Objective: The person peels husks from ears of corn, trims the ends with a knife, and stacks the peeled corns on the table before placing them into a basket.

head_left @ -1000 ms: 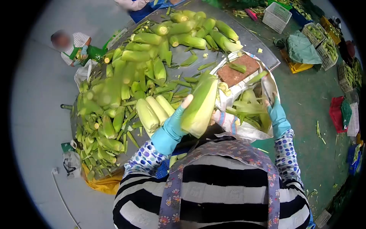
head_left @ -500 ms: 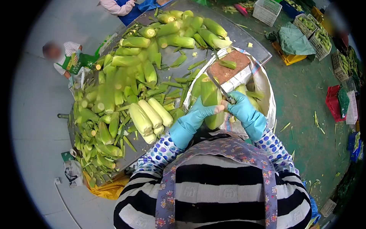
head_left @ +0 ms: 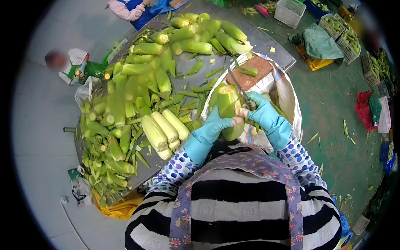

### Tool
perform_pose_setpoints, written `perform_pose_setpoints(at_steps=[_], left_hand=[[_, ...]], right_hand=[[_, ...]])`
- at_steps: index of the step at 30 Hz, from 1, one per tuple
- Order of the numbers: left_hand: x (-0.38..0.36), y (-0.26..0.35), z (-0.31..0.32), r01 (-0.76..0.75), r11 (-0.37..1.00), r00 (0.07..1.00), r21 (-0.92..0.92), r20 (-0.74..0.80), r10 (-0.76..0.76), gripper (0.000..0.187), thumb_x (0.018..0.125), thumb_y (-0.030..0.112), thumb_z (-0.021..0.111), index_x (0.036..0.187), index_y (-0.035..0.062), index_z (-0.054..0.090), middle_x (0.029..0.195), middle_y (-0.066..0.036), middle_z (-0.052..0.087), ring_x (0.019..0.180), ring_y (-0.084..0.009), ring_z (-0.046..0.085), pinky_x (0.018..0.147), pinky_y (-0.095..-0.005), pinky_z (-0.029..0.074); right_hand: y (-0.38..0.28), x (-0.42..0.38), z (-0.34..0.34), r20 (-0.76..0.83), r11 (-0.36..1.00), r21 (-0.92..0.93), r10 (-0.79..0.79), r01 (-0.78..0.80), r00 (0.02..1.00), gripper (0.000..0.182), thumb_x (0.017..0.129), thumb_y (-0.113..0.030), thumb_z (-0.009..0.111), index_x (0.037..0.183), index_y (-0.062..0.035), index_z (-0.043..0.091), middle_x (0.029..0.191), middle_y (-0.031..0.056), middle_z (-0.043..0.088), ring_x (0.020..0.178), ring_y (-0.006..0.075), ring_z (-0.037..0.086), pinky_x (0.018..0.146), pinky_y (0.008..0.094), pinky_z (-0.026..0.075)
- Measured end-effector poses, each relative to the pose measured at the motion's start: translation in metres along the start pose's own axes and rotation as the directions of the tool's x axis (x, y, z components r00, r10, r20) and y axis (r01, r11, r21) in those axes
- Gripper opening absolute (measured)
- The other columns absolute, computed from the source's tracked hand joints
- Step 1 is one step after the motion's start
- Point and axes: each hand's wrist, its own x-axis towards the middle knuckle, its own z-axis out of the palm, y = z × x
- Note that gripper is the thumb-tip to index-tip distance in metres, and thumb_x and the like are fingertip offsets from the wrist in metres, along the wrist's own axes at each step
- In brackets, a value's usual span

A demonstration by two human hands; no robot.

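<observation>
My left hand (head_left: 212, 129), in a blue glove with bare fingertips, is wrapped round a green-husked ear of corn (head_left: 227, 102). The ear stands nearly upright, its pale cut end facing up. In my right hand (head_left: 268, 118), gloved alike, is a knife (head_left: 238, 83) whose blade points up and away, just right of the ear. The right thumb rests against the husk near the left thumb. Below both hands, a white woven sack (head_left: 293, 100) gapes open, with a brownish block (head_left: 254, 73) at its far side. Left of my left hand lie several peeled pale ears (head_left: 160, 129).
A large heap of husked corn (head_left: 121, 100) covers much of the metal table (head_left: 266, 50). Two people stand beyond its far and left sides. Crates of produce (head_left: 350, 43), a white crate (head_left: 290, 12) and a red basket (head_left: 363, 111) stand on the green floor at right.
The ear has tilted so its cut top end now shows, and the piece of husk across its upper part is gone. The knife has shifted slightly down; both hands keep their hold.
</observation>
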Motion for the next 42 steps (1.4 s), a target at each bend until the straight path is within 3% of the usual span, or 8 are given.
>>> perform_pose_setpoints(at_steps=[9,15,22,25,29,33,40,42], left_hand=[[0.011,-0.012,0.007,-0.140,0.970,0.965,0.200,-0.192,0.179,0.057,0.070,0.001,0.080,0.123,0.0036,0.057,0.110,-0.004,0.065,0.097,-0.0146,0.062,0.085,-0.0292,0.051],[0.001,-0.002,0.005,-0.103,0.986,0.991,0.133,-0.076,0.114,0.064,0.070,0.000,0.082,0.127,0.0032,0.053,0.117,-0.005,0.063,0.105,-0.0157,0.061,0.093,-0.0304,0.049],[0.012,0.005,-0.009,0.019,0.974,0.994,0.225,0.104,-0.043,0.080,0.069,0.004,0.085,0.138,0.0042,0.044,0.127,-0.006,0.058,0.115,-0.0159,0.055,0.099,-0.0319,0.047],[0.026,-0.032,-0.048,0.025,0.950,0.985,0.311,-0.170,0.030,0.090,0.075,-0.001,0.080,0.148,0.0015,0.028,0.143,-0.015,0.043,0.125,-0.0217,0.049,0.102,-0.0354,0.046],[-0.011,0.045,0.051,-0.274,0.876,0.961,0.398,0.092,0.259,0.051,0.088,0.020,0.070,0.130,-0.0011,0.050,0.119,-0.011,0.059,0.102,-0.0197,0.062,0.088,-0.0327,0.052],[-0.010,0.012,0.043,0.043,0.999,0.996,0.019,-0.079,-0.041,0.038,0.088,0.028,0.071,0.112,-0.0014,0.065,0.098,-0.006,0.068,0.088,-0.0159,0.064,0.081,-0.0306,0.051],[0.041,0.009,-0.013,-0.009,0.999,0.924,-0.052,-0.383,-0.012,0.055,0.082,0.036,0.077,0.121,0.0007,0.061,0.112,-0.008,0.066,0.099,-0.0211,0.065,0.087,-0.0339,0.053],[0.039,0.016,-0.044,-0.186,0.821,0.916,-0.540,-0.397,-0.054,0.063,0.081,0.037,0.078,0.128,0.0019,0.055,0.123,-0.010,0.061,0.108,-0.0237,0.062,0.092,-0.0392,0.053]], right_hand=[[0.013,0.008,0.008,-0.152,0.823,-0.561,-0.210,0.091,0.966,0.018,0.085,-0.017,0.072,0.096,-0.0040,0.064,0.077,0.0010,0.055,0.071,0.0116,0.051,0.063,0.0292,0.046],[0.003,0.011,-0.009,-0.114,0.983,0.027,0.185,-0.183,0.976,0.031,0.086,-0.011,0.070,0.115,-0.0029,0.060,0.092,0.0005,0.061,0.078,0.0077,0.052,0.065,0.0244,0.046],[0.002,-0.001,-0.017,-0.011,0.982,-0.183,-0.047,0.044,0.999,0.043,0.084,-0.006,0.066,0.125,-0.0009,0.056,0.110,0.0072,0.061,0.101,0.0105,0.057,0.084,0.0252,0.049],[0.030,0.020,-0.018,-0.283,0.980,0.176,-0.035,0.088,0.958,0.035,0.076,0.003,0.060,0.111,0.0070,0.061,0.089,0.0081,0.064,0.070,0.0132,0.061,0.055,0.0252,0.052],[0.013,0.004,-0.001,-0.345,0.858,0.512,0.169,0.035,0.923,0.026,0.075,0.003,0.055,0.100,0.0068,0.062,0.081,0.0131,0.067,0.052,0.0192,0.062,0.040,0.0272,0.050],[0.112,0.001,-0.004,-0.384,0.992,0.021,-0.104,0.122,0.917,0.021,0.077,-0.001,0.061,0.096,0.0053,0.064,0.076,0.0110,0.067,0.047,0.0158,0.059,0.040,0.0257,0.048],[0.018,-0.008,-0.043,-0.432,0.849,0.527,0.302,-0.034,0.850,0.016,0.076,-0.009,0.056,0.090,-0.0041,0.059,0.070,0.0093,0.060,0.052,0.0215,0.056,0.049,0.0326,0.047],[0.034,-0.024,-0.082,-0.481,0.678,0.727,0.388,0.109,0.786,0.017,0.072,-0.008,0.054,0.089,-0.0060,0.055,0.076,0.0089,0.058,0.056,0.0213,0.055,0.049,0.0312,0.046]])
